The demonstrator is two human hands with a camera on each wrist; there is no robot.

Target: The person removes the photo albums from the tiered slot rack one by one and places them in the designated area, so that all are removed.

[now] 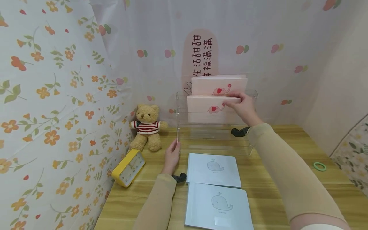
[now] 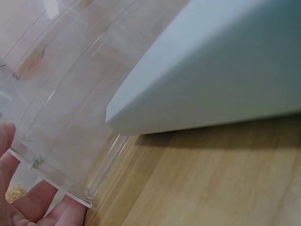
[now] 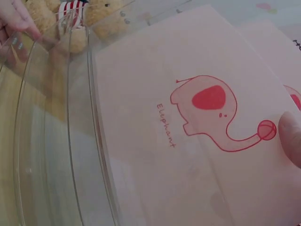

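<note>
A clear, tiered acrylic rack (image 1: 212, 139) stands near the back wall. My left hand (image 1: 172, 156) holds its lower left side edge, thumb on one face and fingers on the other in the left wrist view. A pink notebook (image 1: 198, 110) with a red elephant drawing sits in one of the rack's upper tiers. My right hand (image 1: 244, 107) pinches its top right corner, thumb (image 3: 291, 136) on the front cover by the elephant's ball. Another pink elephant notebook (image 1: 205, 85) stands upright in the tier behind, its lower part hidden.
Two pale blue whale notebooks (image 1: 201, 169) lie flat on the wooden table (image 1: 276, 191) before the rack. A teddy bear (image 1: 147, 127) and a yellow clock (image 1: 129, 167) are to the left. A green ring (image 1: 319, 163) lies at the right.
</note>
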